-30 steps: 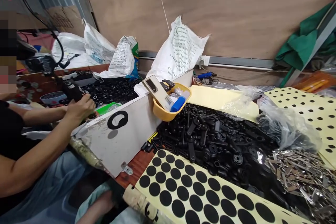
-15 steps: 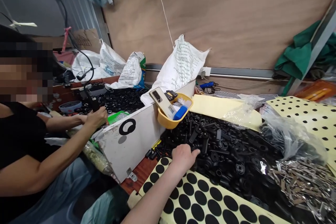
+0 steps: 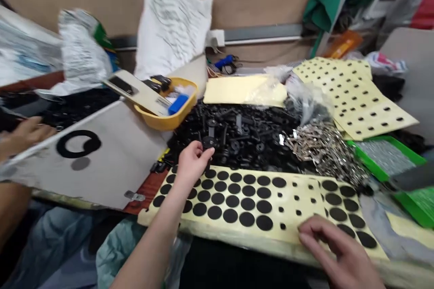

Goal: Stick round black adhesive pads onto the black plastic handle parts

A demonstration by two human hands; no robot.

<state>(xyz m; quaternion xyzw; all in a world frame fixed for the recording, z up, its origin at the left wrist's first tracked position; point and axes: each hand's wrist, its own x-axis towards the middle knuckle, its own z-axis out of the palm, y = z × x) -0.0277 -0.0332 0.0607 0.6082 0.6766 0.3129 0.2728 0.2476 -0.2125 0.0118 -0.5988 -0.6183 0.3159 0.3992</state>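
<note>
My left hand is at the near edge of a heap of black plastic parts, thumb and fingers closed on a dark round plastic part, partly hidden by the fingers. Below it lies a yellow backing sheet with rows of black round stickers; my left forearm crosses its left end. Low on the right, my right hand hovers over the sheet's front edge, slightly blurred. Its thumb and forefinger are bent and a little apart, with nothing visible between them.
A yellow basket holding a phone sits by a white divider board. Metal strips are piled right of the heap. Further right are green trays and dotted sheets. A co-worker's hand is at far left.
My view has swung right and down. My right hand has come into view above the sheet. My left hand now pinches a dark part at the heap's edge.
</note>
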